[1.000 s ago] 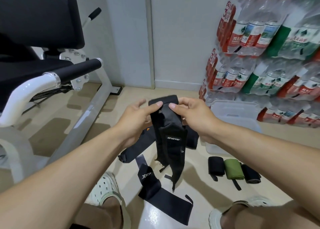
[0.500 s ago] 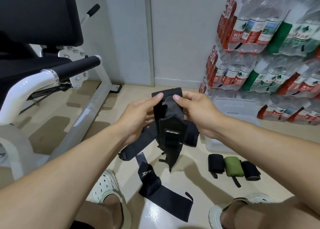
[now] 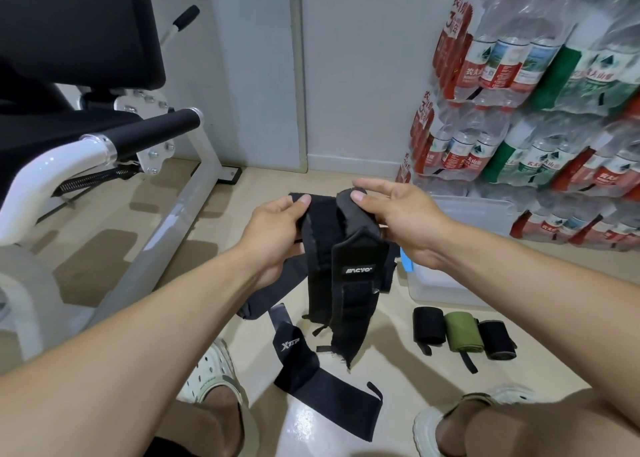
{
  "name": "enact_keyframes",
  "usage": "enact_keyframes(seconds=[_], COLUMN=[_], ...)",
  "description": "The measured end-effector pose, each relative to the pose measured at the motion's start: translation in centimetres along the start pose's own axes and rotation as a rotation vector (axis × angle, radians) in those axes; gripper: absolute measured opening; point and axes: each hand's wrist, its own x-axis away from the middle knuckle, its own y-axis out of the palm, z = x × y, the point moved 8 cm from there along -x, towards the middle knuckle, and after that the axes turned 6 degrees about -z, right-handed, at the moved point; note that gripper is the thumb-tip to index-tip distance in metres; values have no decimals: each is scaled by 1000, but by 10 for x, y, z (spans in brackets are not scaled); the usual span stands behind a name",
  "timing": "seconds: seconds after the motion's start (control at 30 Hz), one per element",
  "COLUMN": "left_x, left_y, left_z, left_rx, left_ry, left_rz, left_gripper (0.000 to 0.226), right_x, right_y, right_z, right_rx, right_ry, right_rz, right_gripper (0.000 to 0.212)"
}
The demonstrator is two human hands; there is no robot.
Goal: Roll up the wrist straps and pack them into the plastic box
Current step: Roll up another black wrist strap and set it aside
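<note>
Above the beige floor [image 3: 381, 380], the left hand [image 3: 277, 235] and right hand [image 3: 398, 221] now pinch the black wrist strap's [image 3: 346, 283] top corners farther apart, spreading it.

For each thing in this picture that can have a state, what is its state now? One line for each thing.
Left hand: pinches the held strap's top edge.
Right hand: pinches the same top edge.
Held black strap: unrolled, hanging down.
Black strap on floor: unrolled, flat.
Two black rolls and green roll: rolled, on the floor beside the box.
Plastic box: open, no lid.
</note>
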Motion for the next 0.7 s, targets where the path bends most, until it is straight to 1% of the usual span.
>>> enact_keyframes(seconds=[0.13,0.23,0.4,0.43,0.47,0.57,0.6,0.67,0.7], left_x=[-2,-4,-2,-2,-3,-2,-1,0,1], left_y=[-5,-7,-15,-15,-13,-8,-3,6,9], left_z=[2,5,7,6,4,-4,-7,-10,-10], left_rx=[58,65,200,212,211,168,132,26,-9], left_ry=[23,38,27,12,-9,-51,-59,-56,-39], left_rz=[36,57,136,133,128,80,35,-27,-30], left_gripper=[25,26,21,24,33,74,81,82,81], right_x=[2,3,0,-1,-3,-6,-6,-7,-8], right_y=[7,9,12,12,11,10,9,7,5], right_z=[13,22,33,34,35,31,29,27,26], right_rx=[99,141,203,192,173,67,26,-22,-30], right_ry=[59,107,146,144,141,135,135,130,127], right_rz=[-76,-90,-88,-78,-67,-35,-29,-13,-6], right_gripper=[40,40,19,18,19,17,15,18,22])
